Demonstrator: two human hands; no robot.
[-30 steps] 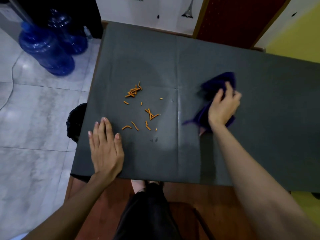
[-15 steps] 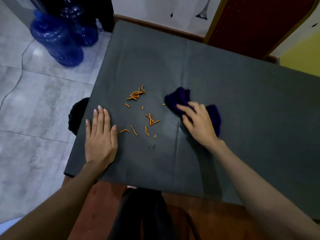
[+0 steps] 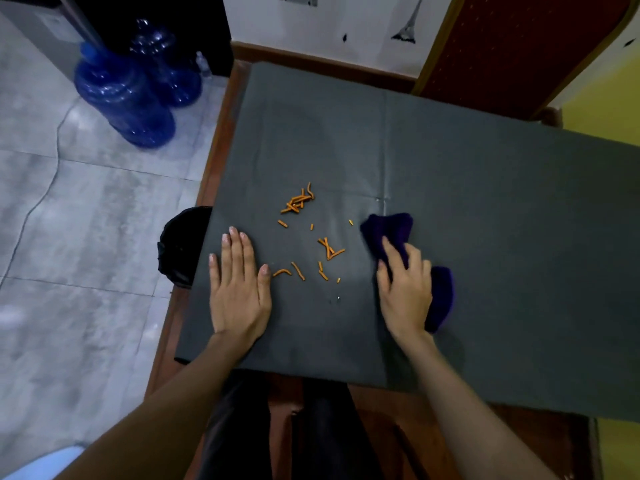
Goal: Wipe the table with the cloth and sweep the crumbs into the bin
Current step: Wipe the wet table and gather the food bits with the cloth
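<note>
Right hand (image 3: 405, 289) presses down on a crumpled, fuzzy purple cloth (image 3: 391, 230) on the matte grey table (image 3: 485, 237). Left hand (image 3: 239, 289) lies flat, fingers together. Thin orange stick-shaped crumbs (image 3: 304, 233) are scattered between them. A black bin (image 3: 183, 244) sits below the table's left edge.

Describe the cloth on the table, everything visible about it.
The cloth is dark purple, soft and thick-looking, like a towel or fleece. It lies bunched, not spread flat, on the grey table cover, right of the scattered orange crumbs and apart from them. The right hand presses down on its middle, so one lobe shows beyond the fingertips and another by the wrist. The left hand does not touch it.
</note>
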